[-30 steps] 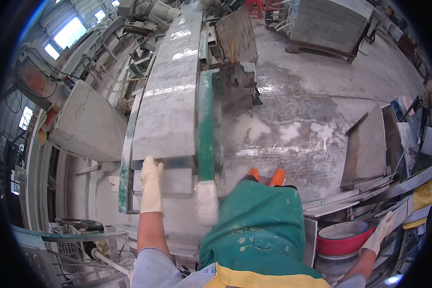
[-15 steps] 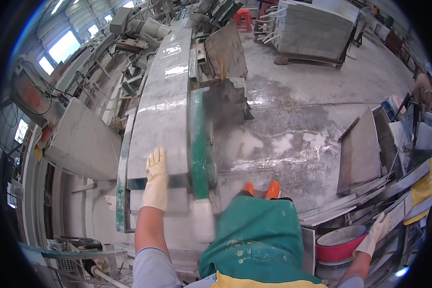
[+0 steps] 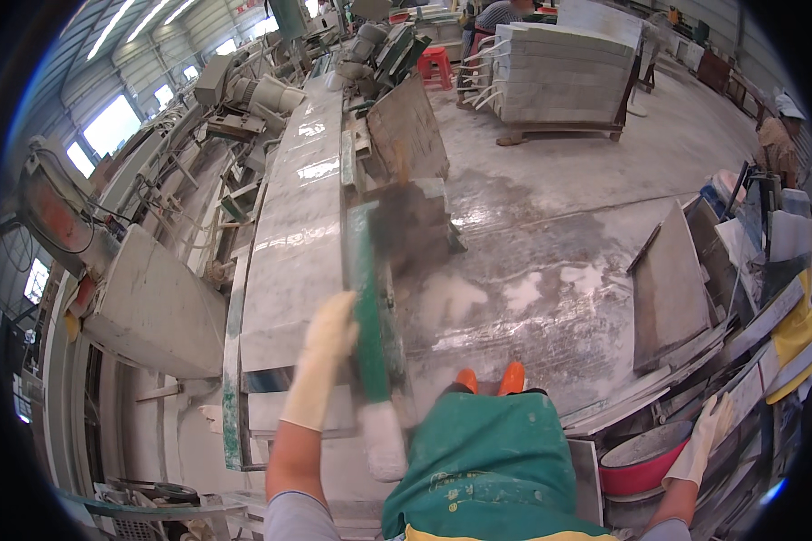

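My left hand [image 3: 331,326], in a cream rubber glove, is over the near right edge of a wet grey stone slab [image 3: 289,270]. It is close to the green rail [image 3: 368,316] of the machine bed. Motion smears its fingers, so I cannot tell how they are bent or whether they touch the slab. Low on the right, my gloved right hand [image 3: 711,431] has its fingers stretched out against a pale stone strip [image 3: 749,395], beside a red tub [image 3: 645,464]. Nothing shows in its grasp.
A white padded roll [image 3: 383,442] caps the green rail's near end. Stone offcuts [image 3: 677,288] lean at the right, with a yellow cloth [image 3: 798,334] over some. Stacked slabs [image 3: 559,81] and a red stool [image 3: 435,68] stand farther back. A person [image 3: 779,135] is at far right.
My left hand has shifted right across the slab to the green rail. My right hand stays by the strips and the tub. The whole view has tilted up somewhat.
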Tool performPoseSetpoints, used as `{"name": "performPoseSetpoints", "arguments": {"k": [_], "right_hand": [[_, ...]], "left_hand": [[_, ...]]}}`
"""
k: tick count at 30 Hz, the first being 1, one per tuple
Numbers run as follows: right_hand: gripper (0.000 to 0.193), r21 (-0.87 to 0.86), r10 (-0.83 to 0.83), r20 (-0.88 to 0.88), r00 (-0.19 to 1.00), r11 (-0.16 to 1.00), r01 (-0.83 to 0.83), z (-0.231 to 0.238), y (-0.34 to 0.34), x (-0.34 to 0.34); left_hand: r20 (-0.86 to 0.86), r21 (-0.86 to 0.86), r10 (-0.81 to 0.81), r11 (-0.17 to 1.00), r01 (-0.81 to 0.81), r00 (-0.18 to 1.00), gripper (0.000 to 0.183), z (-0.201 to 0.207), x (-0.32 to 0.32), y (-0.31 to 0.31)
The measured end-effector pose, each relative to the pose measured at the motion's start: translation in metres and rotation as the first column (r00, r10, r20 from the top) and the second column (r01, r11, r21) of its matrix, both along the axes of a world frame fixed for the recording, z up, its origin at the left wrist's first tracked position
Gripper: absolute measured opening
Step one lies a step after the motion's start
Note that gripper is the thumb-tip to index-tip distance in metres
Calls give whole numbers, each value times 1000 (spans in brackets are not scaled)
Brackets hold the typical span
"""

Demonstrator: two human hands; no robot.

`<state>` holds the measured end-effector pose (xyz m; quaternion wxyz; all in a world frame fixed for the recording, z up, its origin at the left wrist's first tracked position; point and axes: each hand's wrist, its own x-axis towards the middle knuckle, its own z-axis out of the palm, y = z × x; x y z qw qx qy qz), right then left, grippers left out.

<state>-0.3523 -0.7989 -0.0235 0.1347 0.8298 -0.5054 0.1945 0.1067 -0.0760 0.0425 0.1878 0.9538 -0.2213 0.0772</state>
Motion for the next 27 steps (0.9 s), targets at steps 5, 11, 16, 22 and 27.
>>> {"name": "performPoseSetpoints", "arguments": {"k": [5,11,16,22,27], "right_hand": [[52,3,-44,-39,998,999,44,8,20,7],[52,6,-65,24,998,998,65,10,40,13],[54,2,-80,2,997,997,80,6,46,13],[58,35,-62,10,998,997,62,7,54,14],[59,44,-58,-4,998,997,58,5,60,15]], "left_hand": [[199,10,-176,984,177,964,54,-49,-14,-65],[320,0,-122,992,129,939,41,-73,-22,-71],[334,17,-147,989,150,931,36,-77,-20,-68],[274,11,-135,991,137,952,38,-83,-19,-65],[277,-1,-134,990,139,952,38,-84,-18,-65]]}}
